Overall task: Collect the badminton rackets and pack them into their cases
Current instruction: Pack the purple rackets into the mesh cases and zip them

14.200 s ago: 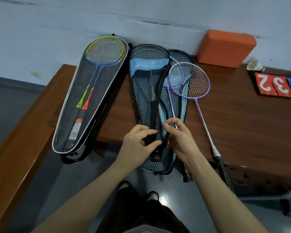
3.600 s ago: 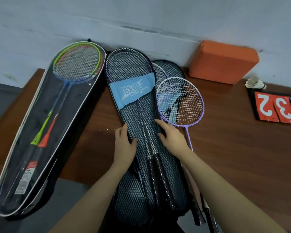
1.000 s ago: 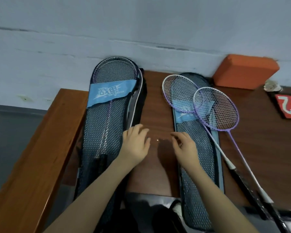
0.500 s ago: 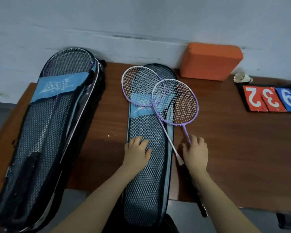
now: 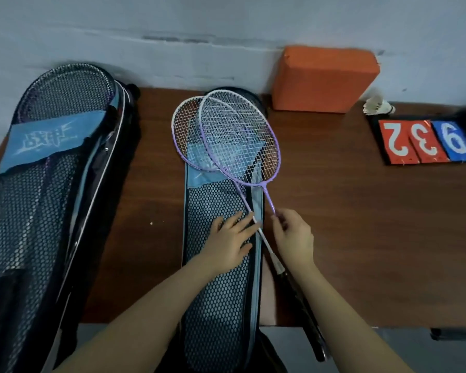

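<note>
Purple frames mark the two loose rackets, whose heads overlap on the far end of the middle case (image 5: pixel 215 278). The upper racket (image 5: pixel 238 138) runs its thin shaft toward the near edge of the table (image 5: pixel 361 238), and the right hand (image 5: pixel 293 235) pinches that shaft between curled fingertips and thumb, just beside the case's right rim. The lower racket (image 5: pixel 184 130) lies under it; its white shaft crosses between the two hands and its black grip sticks out past the table's near edge. The left hand (image 5: pixel 230 240) rests flat on the case's black mesh, fingers straight and slightly spread, their tips touching that white shaft.

A second case (image 5: pixel 46 197), holding rackets behind its mesh, lies along the table's left edge on top of another dark case. At the far edge, against the wall, sits an orange block (image 5: pixel 323 79). In the far right corner are a shuttlecock (image 5: pixel 378 106) and a score flipper (image 5: pixel 425 141) showing 2, 3, 9.
</note>
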Demonstrator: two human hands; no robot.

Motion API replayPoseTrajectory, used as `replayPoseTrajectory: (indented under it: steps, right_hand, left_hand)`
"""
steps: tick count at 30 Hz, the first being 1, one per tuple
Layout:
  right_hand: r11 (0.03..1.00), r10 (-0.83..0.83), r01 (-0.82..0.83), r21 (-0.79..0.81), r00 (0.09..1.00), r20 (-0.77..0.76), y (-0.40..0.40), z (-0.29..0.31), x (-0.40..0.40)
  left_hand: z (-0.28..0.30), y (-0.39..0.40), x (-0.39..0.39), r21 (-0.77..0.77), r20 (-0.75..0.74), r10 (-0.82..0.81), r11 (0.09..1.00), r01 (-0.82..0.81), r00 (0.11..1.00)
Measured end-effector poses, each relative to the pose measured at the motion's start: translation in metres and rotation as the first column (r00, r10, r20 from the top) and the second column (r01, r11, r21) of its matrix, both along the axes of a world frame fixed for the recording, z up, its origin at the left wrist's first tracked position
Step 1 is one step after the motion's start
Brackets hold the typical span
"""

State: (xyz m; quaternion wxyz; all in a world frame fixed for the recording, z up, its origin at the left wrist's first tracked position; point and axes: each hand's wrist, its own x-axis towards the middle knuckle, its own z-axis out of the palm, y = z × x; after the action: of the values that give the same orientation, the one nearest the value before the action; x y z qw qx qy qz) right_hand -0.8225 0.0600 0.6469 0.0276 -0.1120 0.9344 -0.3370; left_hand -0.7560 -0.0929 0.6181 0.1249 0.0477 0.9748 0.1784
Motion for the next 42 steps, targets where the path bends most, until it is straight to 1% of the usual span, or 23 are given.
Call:
replayPoseTrajectory:
  steps: [2, 4, 6, 7, 9, 10, 13, 14, 16, 18, 19, 22, 25, 30, 33, 36, 39, 41, 42]
  right_hand:
    - [1.0, 0.007, -0.007, -0.004, 1.0, 0.002, -0.01, -0.001, -0.003]
    - [1.0, 0.004, -0.004, 0.011, 1.0, 0.004, -0.018, -0.004, -0.005]
    - [0.999, 0.022, -0.022, 0.049, 1.0, 0.013, -0.023, -0.011, -0.005]
    - [0.997, 0.04, -0.042, 0.07, 0.999, 0.023, -0.025, -0.014, -0.005]
    - [0.99, 0.096, -0.096, 0.104, 0.995, 0.013, -0.029, -0.021, -0.004]
    - [0.984, 0.129, -0.125, 0.13, 0.991, -0.022, -0.032, -0.024, -0.005]
    - [0.953, 0.209, -0.171, 0.249, 0.968, -0.136, -0.04, -0.032, -0.011]
    - [0.942, 0.237, -0.186, 0.281, 0.959, -0.159, -0.043, -0.033, -0.012]
    - [0.915, 0.302, -0.231, 0.33, 0.936, -0.182, -0.049, -0.033, -0.014]
    - [0.899, 0.348, -0.266, 0.349, 0.916, -0.198, -0.053, -0.034, -0.015]
    - [0.895, 0.359, -0.279, 0.347, 0.913, -0.193, -0.054, -0.034, -0.017]
    - [0.911, 0.338, -0.291, 0.293, 0.933, -0.126, -0.053, -0.034, -0.02]
    - [0.942, 0.302, -0.28, 0.184, 0.948, -0.099, -0.046, -0.032, -0.018]
    - [0.978, 0.206, -0.205, 0.025, 0.959, -0.192, -0.026, -0.007, -0.002]
    - [0.99, 0.131, -0.139, -0.018, 0.964, -0.232, -0.013, 0.003, -0.003]
    - [0.995, 0.078, -0.09, -0.042, 0.969, -0.233, 0.003, 0.006, -0.01]
    - [0.998, 0.003, -0.013, -0.059, 0.986, -0.166, 0.017, 0.008, -0.016]
    - [0.999, -0.013, 0.008, -0.033, 0.987, -0.163, 0.022, 0.007, -0.018]
    - [1.0, -0.012, 0.008, -0.025, 0.986, -0.168, 0.024, 0.007, -0.018]
  left_hand:
    - [-0.001, -0.001, 0.005, -0.004, -0.008, -0.043, 0.999, 0.043, 0.999]
    - [-0.002, -0.004, 0.011, 0.034, -0.05, -0.009, 0.999, 0.011, 0.999]
    - [0.001, -0.013, 0.018, 0.057, -0.061, 0.131, 0.99, -0.128, 0.99]
    - [0.001, -0.019, 0.021, 0.028, -0.062, 0.216, 0.976, -0.215, 0.974]
    - [0.004, -0.035, 0.028, -0.021, -0.085, 0.385, 0.922, -0.388, 0.919]
    - [0.006, -0.043, 0.03, -0.016, -0.075, 0.449, 0.892, -0.452, 0.89]
    - [0.008, -0.058, 0.034, -0.024, 0.031, 0.541, 0.841, -0.54, 0.84]
    - [0.008, -0.061, 0.033, -0.022, 0.035, 0.562, 0.827, -0.562, 0.826]
    - [0.01, -0.065, 0.031, 0.032, 0.037, 0.599, 0.799, -0.6, 0.8]
    - [0.011, -0.069, 0.028, 0.088, 0.038, 0.603, 0.792, -0.604, 0.797]
    - [0.01, -0.071, 0.028, 0.088, 0.035, 0.596, 0.798, -0.597, 0.802]
    - [0.009, -0.074, 0.03, -0.008, 0.018, 0.589, 0.808, -0.589, 0.808]
    - [0.009, -0.076, 0.032, -0.08, 0.008, 0.578, 0.814, -0.576, 0.816]
    - [0.011, -0.083, 0.03, -0.163, 0.007, 0.548, 0.826, -0.54, 0.836]
    - [0.014, -0.076, 0.027, -0.214, -0.046, 0.529, 0.824, -0.525, 0.848]
    - [0.017, -0.054, 0.018, -0.126, -0.07, 0.488, 0.861, -0.493, 0.87]
    - [0.016, -0.023, 0.004, -0.007, -0.108, 0.391, 0.919, -0.394, 0.914]
    - [0.013, -0.006, -0.008, 0.053, -0.146, 0.375, 0.927, -0.371, 0.915]
    - [0.013, 0.002, -0.014, 0.063, -0.142, 0.375, 0.927, -0.369, 0.916]
